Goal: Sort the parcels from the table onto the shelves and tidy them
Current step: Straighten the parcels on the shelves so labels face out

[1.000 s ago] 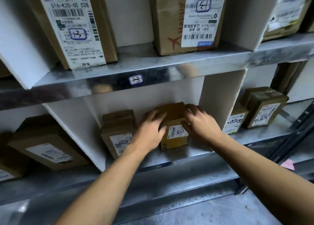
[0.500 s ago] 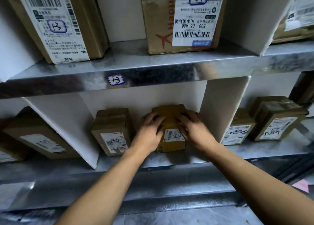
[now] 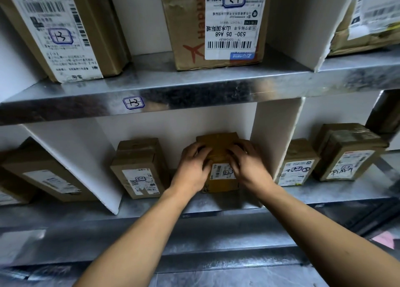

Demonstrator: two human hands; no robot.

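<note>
Mid-frame, our left hand [image 3: 192, 168] and right hand [image 3: 249, 167] clasp the small brown cardboard parcel [image 3: 218, 141], fingers [image 3: 200, 149] curled round it, on the grey metal shelf [image 3: 216, 203]; next, we reckon, square it and let go.

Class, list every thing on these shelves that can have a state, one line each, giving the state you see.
small parcel: standing on the lower shelf, gripped from both sides, label facing out.
left hand: fingers curled over the small parcel's left edge.
right hand: fingers curled over its right edge.
neighbouring parcel: standing, untouched, label facing out.
upper parcel: standing, label upside down.
</note>
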